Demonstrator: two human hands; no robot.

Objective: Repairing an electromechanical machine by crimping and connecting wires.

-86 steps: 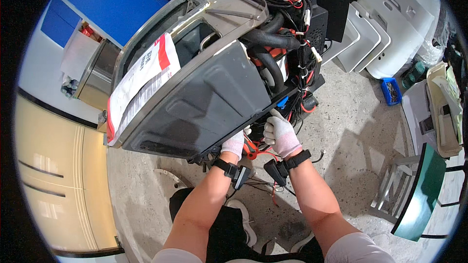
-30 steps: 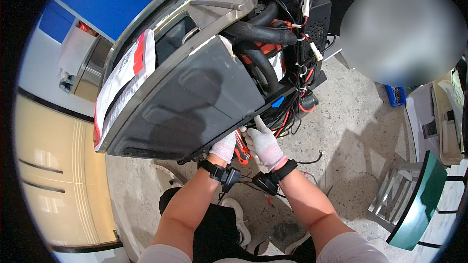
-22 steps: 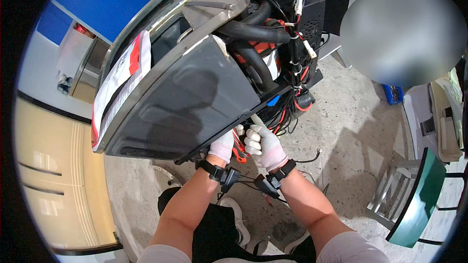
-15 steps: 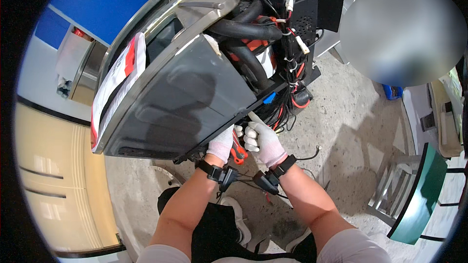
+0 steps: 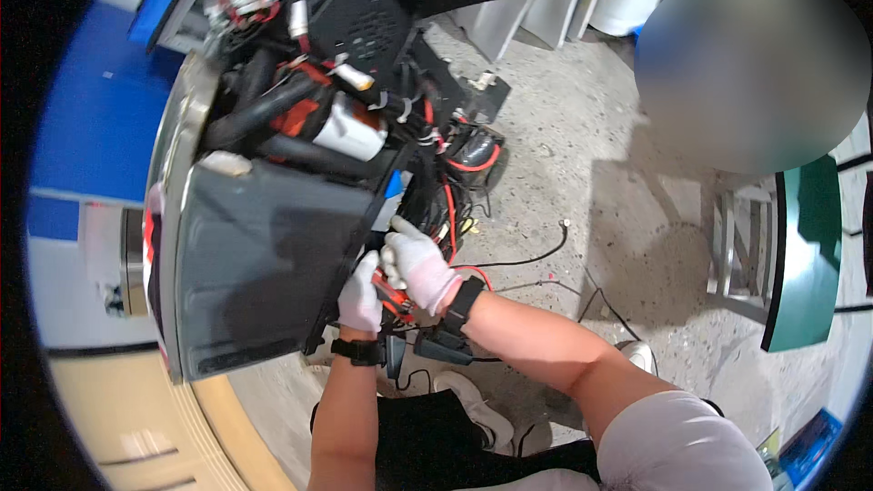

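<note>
My left hand (image 5: 361, 296), in a white knit glove, is closed at the lower right edge of a grey panel (image 5: 273, 259). Beside its fingers are the red handles of a pair of pliers (image 5: 393, 296), which appear to be in its grip; the jaws are hidden. My gloved right hand (image 5: 416, 264) touches the same edge just above, its fingers curled, with one pointing up toward the black wire bundle (image 5: 420, 205). What its fingertips pinch is hidden. A blue-and-white tag (image 5: 393, 189) sits by those fingertips.
Thick black hoses (image 5: 259, 114), a white cylinder (image 5: 353, 127) and a perforated black box (image 5: 359, 27) fill the open machine. Loose cables (image 5: 536, 259) trail over the concrete floor (image 5: 546, 164). A green-topped stool (image 5: 802, 255) stands at right. A blurred round patch covers the upper right.
The view has turned, so the machine now sits farther left and shows more of its wiring. Both hands stay near the panel's edge, with the right hand now higher against it.
</note>
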